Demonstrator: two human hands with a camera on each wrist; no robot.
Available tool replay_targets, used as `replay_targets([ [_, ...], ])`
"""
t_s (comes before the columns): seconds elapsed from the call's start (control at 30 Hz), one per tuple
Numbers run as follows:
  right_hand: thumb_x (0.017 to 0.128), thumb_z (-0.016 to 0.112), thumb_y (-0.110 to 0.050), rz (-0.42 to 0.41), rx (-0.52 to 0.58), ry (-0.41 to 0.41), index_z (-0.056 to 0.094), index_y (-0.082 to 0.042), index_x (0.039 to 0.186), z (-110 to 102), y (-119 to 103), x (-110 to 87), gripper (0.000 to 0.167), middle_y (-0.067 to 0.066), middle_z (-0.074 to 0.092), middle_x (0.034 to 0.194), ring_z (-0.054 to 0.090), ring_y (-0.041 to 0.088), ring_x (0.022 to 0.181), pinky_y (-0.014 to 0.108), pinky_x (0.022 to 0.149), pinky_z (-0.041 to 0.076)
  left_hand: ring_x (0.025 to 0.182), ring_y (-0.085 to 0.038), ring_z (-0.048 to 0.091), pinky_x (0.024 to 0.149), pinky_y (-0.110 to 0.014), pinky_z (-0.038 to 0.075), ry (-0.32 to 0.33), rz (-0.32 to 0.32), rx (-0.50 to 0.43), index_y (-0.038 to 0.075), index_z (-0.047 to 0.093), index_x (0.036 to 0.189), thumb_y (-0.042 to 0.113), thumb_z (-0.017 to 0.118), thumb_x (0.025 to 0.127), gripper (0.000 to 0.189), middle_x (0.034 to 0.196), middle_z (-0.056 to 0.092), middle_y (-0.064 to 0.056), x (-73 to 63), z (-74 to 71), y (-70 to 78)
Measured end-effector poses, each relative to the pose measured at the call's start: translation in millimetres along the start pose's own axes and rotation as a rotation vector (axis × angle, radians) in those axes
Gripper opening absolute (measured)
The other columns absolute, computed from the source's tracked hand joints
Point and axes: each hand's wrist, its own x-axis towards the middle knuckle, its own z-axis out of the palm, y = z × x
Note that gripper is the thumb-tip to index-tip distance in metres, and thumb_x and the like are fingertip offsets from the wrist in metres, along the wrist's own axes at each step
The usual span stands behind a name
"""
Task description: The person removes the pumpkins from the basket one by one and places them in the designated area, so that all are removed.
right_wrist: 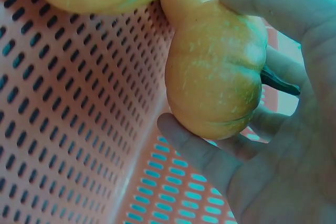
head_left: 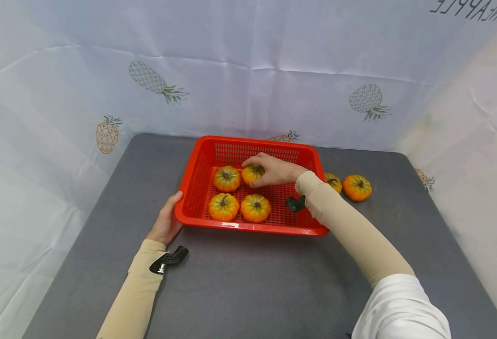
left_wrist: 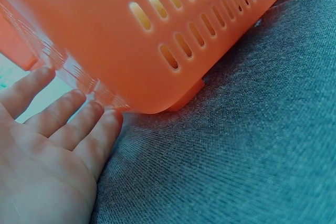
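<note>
A red plastic basket (head_left: 248, 227) with slotted walls stands on the table, with several small orange pumpkins inside. My right hand (head_left: 275, 170) reaches over its right side and grips a pumpkin (head_left: 251, 174) at the back, thumb and fingers around its sides. The right wrist view shows this pumpkin (right_wrist: 215, 72) with its dark stem toward the palm. Beside it sit a back-left pumpkin (head_left: 226, 179), a front-left pumpkin (head_left: 224, 207) and a front-middle pumpkin (head_left: 256, 208). My left hand (head_left: 167, 221) touches the basket's left outer wall, its fingers (left_wrist: 63, 111) nearly straight.
Outside the basket, on the right, lie a pumpkin (head_left: 357, 188) and another pumpkin (head_left: 333, 182) partly hidden by my right arm. The table (head_left: 248, 282) is grey. Behind it hangs a white cloth (head_left: 240, 103) with pineapple prints.
</note>
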Motion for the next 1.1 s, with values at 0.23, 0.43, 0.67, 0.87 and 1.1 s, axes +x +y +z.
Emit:
replay_targets([
  [0.23, 0.091, 0.074, -0.035, 0.004, -0.003, 0.008, 0.049, -0.023, 0.146, -10, -1, -7.0, 0.062, 0.005, 0.042, 0.145, 0.045, 0.023, 0.131, 0.048, 0.111, 0.043, 0.105, -0.012, 0.06, 0.093, -0.027, 0.051, -0.013, 0.022, -0.015, 0.012, 0.049, 0.133, 0.044, 0.039, 0.106, 0.043, 0.117, 0.064, 0.003, -0.1, -1.1, -0.5],
  [0.43, 0.092, 0.074, -0.034, -0.003, 0.011, 0.013, 0.049, -0.023, 0.147, -17, -4, -12.3, 0.061, 0.004, 0.041, 0.145, 0.045, 0.023, 0.131, 0.048, 0.111, 0.043, 0.104, -0.011, 0.06, 0.092, -0.027, 0.051, -0.008, 0.028, -0.011, 0.012, 0.049, 0.132, 0.044, 0.039, 0.106, 0.042, 0.115, 0.064, 0.003, -0.7, -2.2, -1.6],
  [0.67, 0.091, 0.073, -0.034, -0.007, -0.007, 0.009, 0.05, -0.023, 0.145, -22, -4, -22.2, 0.06, 0.004, 0.041, 0.146, 0.047, 0.023, 0.129, 0.047, 0.109, 0.045, 0.104, -0.011, 0.06, 0.092, -0.027, 0.052, -0.024, 0.025, -0.016, 0.012, 0.049, 0.133, 0.044, 0.04, 0.106, 0.043, 0.116, 0.064, 0.003, 1.2, -2.1, -2.1],
  [0.87, 0.091, 0.074, -0.033, -0.013, -0.024, 0.03, 0.051, -0.026, 0.144, -25, -5, -29.7, 0.058, 0.003, 0.043, 0.145, 0.047, 0.022, 0.128, 0.046, 0.108, 0.045, 0.104, -0.011, 0.06, 0.092, -0.027, 0.052, -0.026, 0.029, -0.01, 0.011, 0.049, 0.133, 0.043, 0.04, 0.106, 0.043, 0.116, 0.064, 0.003, 2.1, -1.6, -1.7],
  [1.1, 0.091, 0.074, -0.032, -0.013, -0.055, 0.051, 0.051, -0.026, 0.144, -32, -8, -38.0, 0.058, 0.002, 0.043, 0.146, 0.047, 0.021, 0.128, 0.045, 0.107, 0.046, 0.105, -0.011, 0.06, 0.092, -0.027, 0.052, -0.02, 0.026, -0.014, 0.01, 0.047, 0.135, 0.043, 0.039, 0.106, 0.044, 0.117, 0.063, 0.003, 0.1, -2.6, -0.5],
])
